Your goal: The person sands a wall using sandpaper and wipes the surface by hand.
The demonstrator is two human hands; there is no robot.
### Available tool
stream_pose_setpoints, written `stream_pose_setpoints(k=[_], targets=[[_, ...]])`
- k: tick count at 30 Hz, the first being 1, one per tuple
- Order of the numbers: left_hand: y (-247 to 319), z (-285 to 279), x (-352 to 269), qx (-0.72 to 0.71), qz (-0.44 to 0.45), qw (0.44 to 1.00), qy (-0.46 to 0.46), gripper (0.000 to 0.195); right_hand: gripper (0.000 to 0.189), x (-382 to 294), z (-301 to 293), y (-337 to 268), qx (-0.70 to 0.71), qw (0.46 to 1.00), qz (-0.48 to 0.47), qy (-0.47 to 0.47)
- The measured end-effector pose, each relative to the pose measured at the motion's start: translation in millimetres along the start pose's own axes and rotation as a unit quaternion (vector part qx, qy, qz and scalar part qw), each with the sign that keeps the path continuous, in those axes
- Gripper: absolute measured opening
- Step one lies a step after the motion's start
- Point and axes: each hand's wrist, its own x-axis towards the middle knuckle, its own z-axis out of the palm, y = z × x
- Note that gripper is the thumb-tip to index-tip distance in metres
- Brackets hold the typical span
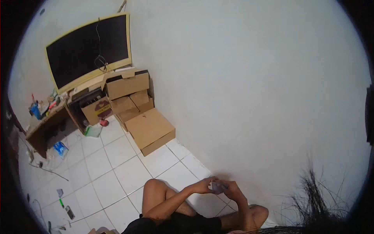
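Both hands meet in front of my crossed legs, above the tiled floor near the wall. My left hand (pixel 204 185) grips the left side of a small greyish, flat-looking object (pixel 218 187), its fingers curled at the edge. On the other side, my right hand (pixel 231 189) holds the same object, with fingers reaching over its upper part. What the object is cannot be told at this size.
Cardboard boxes (pixel 152 130) stand along the wall ahead. A television (pixel 90 49) with a yellowish frame rests on a low wooden desk (pixel 48 125) bearing small items. A blue packet (pixel 60 148), a bright green item (pixel 61 203) and a cable (pixel 52 172) lie on the floor at left.
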Motion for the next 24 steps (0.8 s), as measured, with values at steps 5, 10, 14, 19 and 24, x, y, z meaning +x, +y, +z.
stream_pose_setpoints(k=[5, 10, 14, 19, 24], targets=[[-34, 32, -27, -0.188, 0.028, 0.982, 0.018, 0.035, 0.020, -18, 18, -20, 0.161, 0.984, 0.067, 0.037], [9, -18, -26, 0.081, -0.119, 0.971, 0.188, 0.040, 0.009, -31, 2, 19, 0.186, 0.966, 0.059, 0.168], [32, -100, -8, -0.085, 0.027, 0.835, 0.543, 0.033, 0.006, -33, 2, 42, 0.178, 0.966, 0.059, 0.178], [74, -141, 68, 0.010, 0.144, 0.771, 0.620, 0.044, 0.009, -31, 29, 53, 0.169, 0.975, 0.049, 0.134], [116, -98, 128, 0.028, 0.175, 0.720, 0.671, 0.058, 0.014, -30, 44, 47, 0.116, 0.986, 0.111, 0.033]])
